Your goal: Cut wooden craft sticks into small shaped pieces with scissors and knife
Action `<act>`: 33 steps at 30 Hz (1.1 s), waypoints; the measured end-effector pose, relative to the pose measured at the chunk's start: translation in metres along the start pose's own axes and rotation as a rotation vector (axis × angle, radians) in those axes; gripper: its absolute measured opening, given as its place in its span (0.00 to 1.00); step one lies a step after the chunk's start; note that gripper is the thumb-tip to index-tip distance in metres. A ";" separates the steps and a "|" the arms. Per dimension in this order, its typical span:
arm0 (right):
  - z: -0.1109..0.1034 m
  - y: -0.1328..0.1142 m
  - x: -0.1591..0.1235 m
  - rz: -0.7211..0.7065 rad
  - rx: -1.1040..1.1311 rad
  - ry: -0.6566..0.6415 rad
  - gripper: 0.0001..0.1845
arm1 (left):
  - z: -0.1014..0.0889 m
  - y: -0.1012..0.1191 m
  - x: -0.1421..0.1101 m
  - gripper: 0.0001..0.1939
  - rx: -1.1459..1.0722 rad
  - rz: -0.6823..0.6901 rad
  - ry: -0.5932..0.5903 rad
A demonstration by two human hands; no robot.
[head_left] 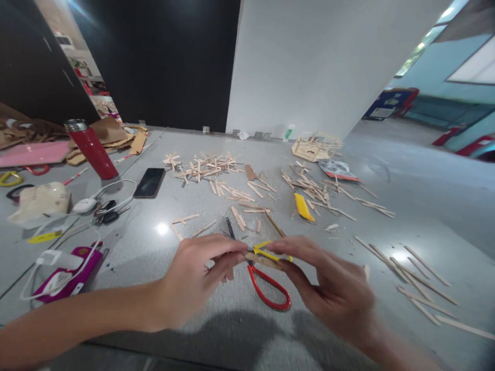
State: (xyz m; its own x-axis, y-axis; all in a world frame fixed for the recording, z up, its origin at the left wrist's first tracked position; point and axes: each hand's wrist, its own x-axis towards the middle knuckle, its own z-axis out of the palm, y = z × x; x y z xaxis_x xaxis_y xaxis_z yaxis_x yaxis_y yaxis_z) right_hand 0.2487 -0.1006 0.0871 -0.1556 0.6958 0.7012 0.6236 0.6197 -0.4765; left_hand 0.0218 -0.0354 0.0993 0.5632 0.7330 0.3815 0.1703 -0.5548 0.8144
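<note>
My left hand (204,273) is closed, its thumb and fingertips pinching the left end of a short flat wooden stick (266,260). At the stick's other end, my right hand (328,288) is closed on it between thumb and fingers. Beneath the stick on the table lies a cutting tool with a red loop handle (270,291) and a yellow part (266,251) showing; its jaws are mostly hidden by my hands. A black pen-like rod (230,228) lies just beyond my left fingers, and a thin brown stick (275,224) beyond the right ones.
Piles of wooden sticks (209,167) spread over the grey table, with longer strips (421,283) at right. Farther back stand a stick-built frame (317,147) and a red bottle (93,149). A yellow packet (303,207), phone (150,183), keys (110,211) and purple case (73,273) lie around.
</note>
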 end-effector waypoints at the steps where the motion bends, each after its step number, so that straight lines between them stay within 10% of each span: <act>1: 0.001 0.000 -0.002 -0.004 0.023 -0.027 0.23 | 0.000 0.000 0.000 0.09 0.001 -0.029 -0.015; 23: 0.027 0.013 -0.028 0.239 0.346 -0.242 0.29 | 0.007 -0.011 -0.006 0.11 0.150 0.145 -0.240; 33: 0.034 0.018 -0.038 0.205 0.336 0.026 0.20 | 0.009 -0.018 -0.011 0.10 0.144 0.196 -0.106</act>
State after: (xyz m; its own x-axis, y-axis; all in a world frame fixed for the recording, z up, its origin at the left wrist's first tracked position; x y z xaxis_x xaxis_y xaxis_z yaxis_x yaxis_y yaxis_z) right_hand 0.2404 -0.1034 0.0340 -0.0314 0.8105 0.5849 0.3538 0.5563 -0.7519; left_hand 0.0201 -0.0372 0.0762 0.6773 0.5647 0.4716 0.1586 -0.7380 0.6559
